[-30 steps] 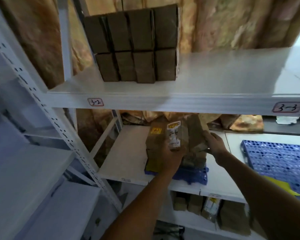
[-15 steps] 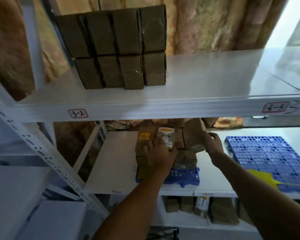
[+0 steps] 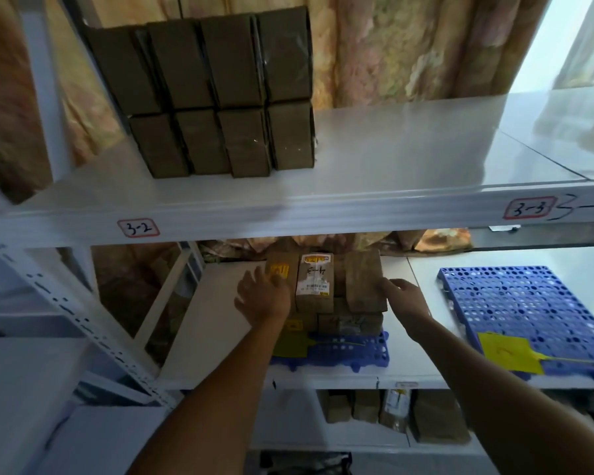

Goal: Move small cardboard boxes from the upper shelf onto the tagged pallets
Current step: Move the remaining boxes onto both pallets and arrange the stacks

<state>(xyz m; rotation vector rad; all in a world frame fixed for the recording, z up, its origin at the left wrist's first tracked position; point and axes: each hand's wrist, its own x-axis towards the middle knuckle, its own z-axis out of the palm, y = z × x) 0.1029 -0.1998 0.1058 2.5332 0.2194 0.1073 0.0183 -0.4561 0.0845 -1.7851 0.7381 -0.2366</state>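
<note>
1. eight small boxes (image 3: 216,97) wait far left on the upper shelf (image 3: 391,186); several already sit on the left pallet (image 3: 350,351).
2. left hand (image 3: 264,296) lies flat on that stack; right hand (image 3: 403,296) touches its right box (image 3: 364,279), fingers relaxed.
3. right pallet (image 3: 528,313) holds only a yellow tag (image 3: 508,351); white metal shelving.

Upper shelf (image 3: 391,173) bears stacked boxes (image 3: 220,97); lower shelf (image 3: 220,303) bears blue pallets (image 3: 528,303).

Stacked boxes (image 3: 220,97) sit on the upper shelf (image 3: 391,166), above two pallets (image 3: 528,310).
</note>
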